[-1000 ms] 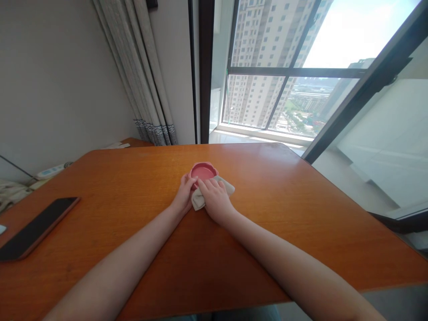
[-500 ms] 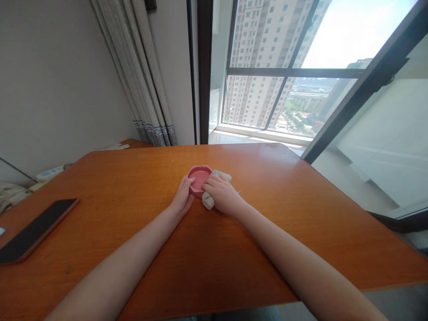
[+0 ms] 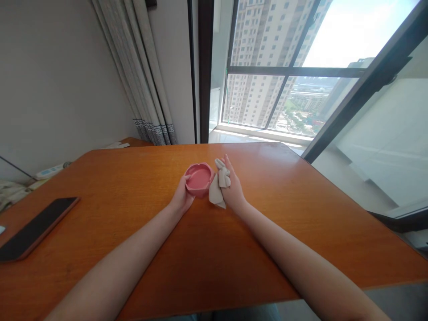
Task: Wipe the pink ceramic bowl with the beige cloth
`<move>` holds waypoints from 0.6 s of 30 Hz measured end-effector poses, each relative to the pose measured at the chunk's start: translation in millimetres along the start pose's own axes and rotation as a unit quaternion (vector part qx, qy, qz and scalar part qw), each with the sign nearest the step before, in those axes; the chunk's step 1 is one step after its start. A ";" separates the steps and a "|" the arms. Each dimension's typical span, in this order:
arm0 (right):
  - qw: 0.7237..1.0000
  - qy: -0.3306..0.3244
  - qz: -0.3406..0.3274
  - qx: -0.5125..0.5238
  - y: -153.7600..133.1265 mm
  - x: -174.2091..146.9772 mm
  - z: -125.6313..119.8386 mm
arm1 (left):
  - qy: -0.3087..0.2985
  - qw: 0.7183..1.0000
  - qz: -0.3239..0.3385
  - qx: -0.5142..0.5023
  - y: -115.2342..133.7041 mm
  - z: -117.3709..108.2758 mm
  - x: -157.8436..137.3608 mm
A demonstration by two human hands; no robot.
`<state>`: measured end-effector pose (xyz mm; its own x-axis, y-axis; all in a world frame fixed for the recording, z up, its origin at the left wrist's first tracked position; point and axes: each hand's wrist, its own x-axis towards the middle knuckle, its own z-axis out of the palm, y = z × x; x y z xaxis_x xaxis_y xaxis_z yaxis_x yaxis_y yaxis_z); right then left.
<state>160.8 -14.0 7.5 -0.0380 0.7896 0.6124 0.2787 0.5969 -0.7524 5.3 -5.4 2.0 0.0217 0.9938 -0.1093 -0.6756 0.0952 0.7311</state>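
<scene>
Both hands are busy over the wooden table: my left hand is closed on the near left side of a pink dish, thumb over its rim, hollow facing up. My right hand, fingers partly straightened, has hold of a pale cloth, bunched at the palm and hanging just beside the dish; whether they touch, I can't tell.

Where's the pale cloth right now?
In the head view, the pale cloth is near the middle, in the right hand, just right of the pink dish.
</scene>
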 end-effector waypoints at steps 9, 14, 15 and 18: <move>0.982 -0.151 0.018 -0.115 -14.5 -28.4 33.9 | -0.027 0.999 0.011 -0.037 2.8 -3.7 2.4; 0.993 -0.027 0.075 -0.082 -4.8 -26.8 37.9 | -0.054 0.998 0.016 0.005 -4.3 3.0 -3.8; 0.994 0.009 0.088 -0.061 -1.8 -24.7 35.8 | -0.051 0.998 0.025 0.016 -5.7 4.8 -5.7; 0.994 0.052 0.099 0.000 4.5 -17.3 24.8 | -0.043 0.998 0.029 0.039 -7.2 7.8 -10.0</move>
<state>138.9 -21.4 -12.5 0.1176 0.8729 0.4735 0.2699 0.4308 -0.8611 15.7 -15.6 3.1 0.0490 0.9988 -0.0094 -0.6176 0.0377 0.7856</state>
